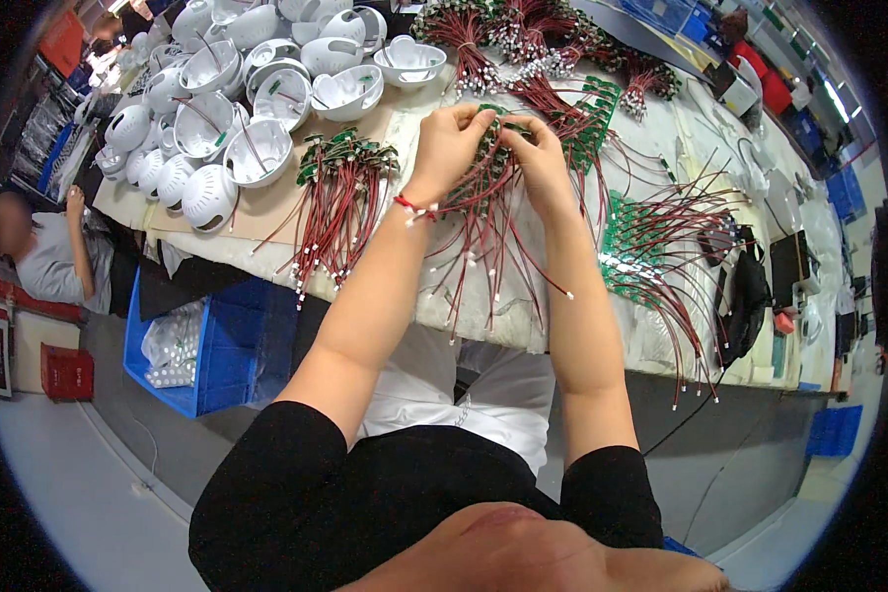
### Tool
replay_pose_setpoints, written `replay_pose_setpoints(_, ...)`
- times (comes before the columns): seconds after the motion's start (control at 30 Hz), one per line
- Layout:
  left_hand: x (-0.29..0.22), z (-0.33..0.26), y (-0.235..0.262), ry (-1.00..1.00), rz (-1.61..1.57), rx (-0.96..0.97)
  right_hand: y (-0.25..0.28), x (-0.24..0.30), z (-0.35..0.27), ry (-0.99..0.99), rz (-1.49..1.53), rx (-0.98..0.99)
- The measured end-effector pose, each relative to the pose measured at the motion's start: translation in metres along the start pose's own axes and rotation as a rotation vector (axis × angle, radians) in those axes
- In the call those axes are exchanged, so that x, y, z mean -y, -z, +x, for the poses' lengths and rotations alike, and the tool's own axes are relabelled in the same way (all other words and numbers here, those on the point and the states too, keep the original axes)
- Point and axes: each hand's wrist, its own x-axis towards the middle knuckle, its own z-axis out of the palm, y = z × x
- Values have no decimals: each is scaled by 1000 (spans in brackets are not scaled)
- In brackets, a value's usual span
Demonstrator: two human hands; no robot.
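My left hand (446, 148) and my right hand (539, 158) are close together over the table, fingertips pinched on a small green circuit board (492, 111) that they mostly cover. Red and dark wires (479, 197) with white plug ends spread below my hands toward the table's front edge. To the left of my left hand lies a bunch of wired green boards (345, 163), its leads hanging over the edge. Joined green board panels (584, 123) lie just right of my right hand. Further right is another wired panel (627, 242).
White plastic domed shells (259, 151) are heaped at the back left. Bundles of red wires (464, 39) lie at the far middle. A blue bin (197, 365) stands below the table's left side. A black bag (747, 296) sits at the right. Another person (54, 252) is at the far left.
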Motion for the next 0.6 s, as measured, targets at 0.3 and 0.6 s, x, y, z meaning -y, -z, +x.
replay_pose_setpoints(0.3,7,-1,6,22,281,165,7,-32,16,229,-497,-200)
replay_pose_setpoints(0.6,24,8,9,-53,222,65,13,-5,7,-136,25,160)
